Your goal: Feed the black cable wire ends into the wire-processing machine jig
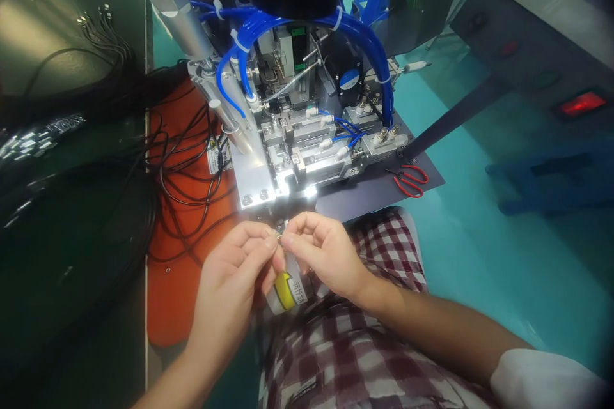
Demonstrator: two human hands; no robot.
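Observation:
My left hand (pixel 233 268) and my right hand (pixel 330 255) meet in front of the machine, fingertips almost touching. Both are closed in a pinch, thumb against fingers. A tiny, thin piece (pixel 279 236) shows between the fingertips, too small to name. Just beyond them stands a metal machine (pixel 316 169) with pneumatic cylinders and bright spots at its near edge. Under the hands is a whitish surface with a yellow arrow label (pixel 286 293), partly covered by my fingers.
Black cables (pixel 165 185) lie coiled across an orange board (pixel 167 300) and the dark table at left. Blue air hoses (pixel 378 51) arch over the machine. Red-handled pliers (pixel 410 180) rest on the dark base plate at right. A blue stool (pixel 561 179) stands farther right.

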